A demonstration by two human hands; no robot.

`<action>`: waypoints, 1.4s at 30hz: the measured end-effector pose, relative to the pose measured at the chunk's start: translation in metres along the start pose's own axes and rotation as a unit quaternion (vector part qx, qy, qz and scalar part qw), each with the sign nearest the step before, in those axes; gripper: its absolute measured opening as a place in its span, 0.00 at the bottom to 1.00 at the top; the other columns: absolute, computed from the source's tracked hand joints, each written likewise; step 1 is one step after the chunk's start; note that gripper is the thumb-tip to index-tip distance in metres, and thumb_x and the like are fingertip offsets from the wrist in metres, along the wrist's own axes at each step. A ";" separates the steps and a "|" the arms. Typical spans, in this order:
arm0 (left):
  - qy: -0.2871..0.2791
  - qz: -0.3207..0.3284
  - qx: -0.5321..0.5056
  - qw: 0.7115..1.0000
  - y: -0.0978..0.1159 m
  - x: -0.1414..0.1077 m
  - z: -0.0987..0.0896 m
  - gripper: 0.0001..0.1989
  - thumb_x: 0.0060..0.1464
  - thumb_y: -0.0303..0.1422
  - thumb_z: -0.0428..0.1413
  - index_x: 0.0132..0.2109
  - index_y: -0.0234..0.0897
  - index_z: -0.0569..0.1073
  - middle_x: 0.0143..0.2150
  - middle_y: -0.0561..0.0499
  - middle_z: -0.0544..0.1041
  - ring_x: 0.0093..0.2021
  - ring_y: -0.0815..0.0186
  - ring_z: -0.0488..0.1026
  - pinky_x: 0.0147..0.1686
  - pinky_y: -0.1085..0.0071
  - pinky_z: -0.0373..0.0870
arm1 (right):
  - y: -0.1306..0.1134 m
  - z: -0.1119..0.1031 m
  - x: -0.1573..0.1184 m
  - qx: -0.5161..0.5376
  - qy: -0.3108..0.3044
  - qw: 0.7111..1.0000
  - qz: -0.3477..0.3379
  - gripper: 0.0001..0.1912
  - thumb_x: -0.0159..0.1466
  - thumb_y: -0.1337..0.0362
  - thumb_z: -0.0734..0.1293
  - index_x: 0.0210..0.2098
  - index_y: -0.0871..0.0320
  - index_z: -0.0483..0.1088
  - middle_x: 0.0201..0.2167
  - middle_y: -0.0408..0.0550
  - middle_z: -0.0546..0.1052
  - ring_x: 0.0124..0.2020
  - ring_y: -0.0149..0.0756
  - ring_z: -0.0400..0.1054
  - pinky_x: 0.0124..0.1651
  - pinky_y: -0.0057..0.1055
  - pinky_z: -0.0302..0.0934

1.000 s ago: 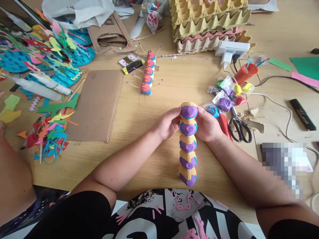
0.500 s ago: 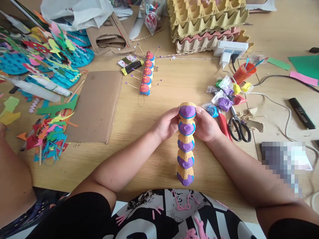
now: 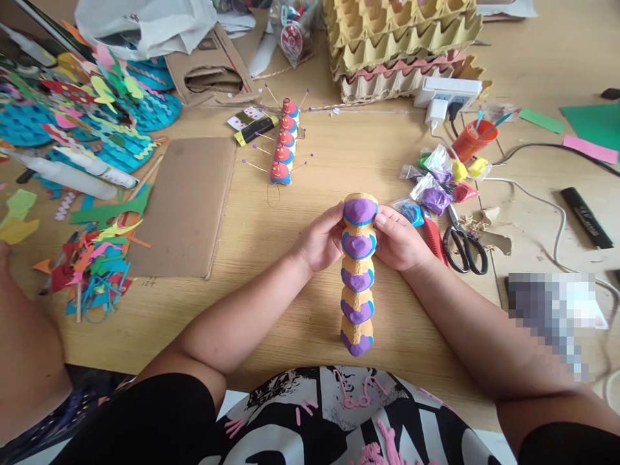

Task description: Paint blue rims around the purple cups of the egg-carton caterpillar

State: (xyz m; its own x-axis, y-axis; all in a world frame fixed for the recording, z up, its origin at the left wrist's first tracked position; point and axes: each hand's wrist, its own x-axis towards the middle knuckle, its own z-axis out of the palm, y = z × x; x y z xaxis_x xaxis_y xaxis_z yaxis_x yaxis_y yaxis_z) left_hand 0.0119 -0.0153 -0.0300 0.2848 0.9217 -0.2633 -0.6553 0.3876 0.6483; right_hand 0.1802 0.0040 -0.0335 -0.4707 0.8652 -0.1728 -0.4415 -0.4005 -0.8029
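Observation:
Between my two hands is an egg-carton caterpillar (image 3: 357,279), a row of yellowish cardboard bumps with purple and blue clay pressed on each one. My left hand (image 3: 322,237) grips its far end from the left, thumb near the top bump. From the right, my right hand (image 3: 398,236) pinches the same end. The near end points toward my shirt. Farther off on the table stands another egg-carton caterpillar (image 3: 285,143), red and blue with faces and pin-like sticks along its sides.
Scissors (image 3: 462,245), a red cutter (image 3: 436,242) and bagged clay (image 3: 436,197) lie right of my hands. A cardboard sheet (image 3: 181,206) and paper scraps (image 3: 101,265) are on the left. Egg trays (image 3: 402,51) are stacked behind a power strip (image 3: 450,92). Another person's arm (image 3: 29,349) rests at far left.
The purple-and-blue caterpillar has shifted slightly left and up in my hands, its far end tilted a little. Both hands keep their hold.

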 end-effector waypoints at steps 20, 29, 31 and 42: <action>0.017 0.126 0.120 0.985 0.001 0.006 -0.004 0.22 0.40 0.44 0.80 0.38 0.36 0.85 0.36 0.52 0.86 0.35 0.69 0.81 0.37 0.74 0.75 | -0.003 0.000 0.003 0.016 0.033 0.998 -0.048 0.26 0.51 0.49 0.86 0.24 0.57 0.71 0.17 0.33 0.62 0.19 0.22 0.53 0.22 0.24 0.54; -0.013 0.100 0.073 0.992 0.003 0.003 -0.001 0.24 0.41 0.49 0.80 0.39 0.37 0.86 0.37 0.52 0.85 0.36 0.67 0.80 0.39 0.71 0.76 | -0.005 0.010 0.000 -0.014 0.060 0.996 -0.065 0.21 0.45 0.51 0.89 0.29 0.52 0.81 0.26 0.39 0.80 0.26 0.30 0.71 0.34 0.31 0.72; -0.032 0.074 0.054 0.995 0.002 0.000 0.002 0.28 0.43 0.53 0.77 0.43 0.37 0.86 0.39 0.50 0.85 0.38 0.65 0.81 0.39 0.70 0.76 | -0.004 0.010 0.001 -0.019 0.062 0.995 -0.071 0.21 0.46 0.50 0.88 0.29 0.51 0.81 0.24 0.39 0.79 0.24 0.30 0.69 0.33 0.32 0.70; 0.015 -0.075 -0.071 0.995 -0.002 -0.001 0.004 0.13 0.63 0.47 0.65 0.44 0.43 0.84 0.33 0.48 0.85 0.36 0.52 0.83 0.40 0.59 0.78 | 0.000 0.003 0.004 -0.095 0.076 0.987 -0.107 0.27 0.49 0.41 0.84 0.35 0.51 0.75 0.23 0.37 0.70 0.23 0.30 0.60 0.27 0.31 0.57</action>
State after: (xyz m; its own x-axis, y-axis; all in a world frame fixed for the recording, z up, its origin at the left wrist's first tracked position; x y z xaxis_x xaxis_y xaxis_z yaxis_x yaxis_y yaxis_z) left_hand 0.0157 -0.0172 -0.0285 0.3679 0.8525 -0.3714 -0.6996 0.5169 0.4934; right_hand 0.1758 0.0060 -0.0323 -0.2561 0.9648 -0.0598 -0.3598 -0.1526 -0.9204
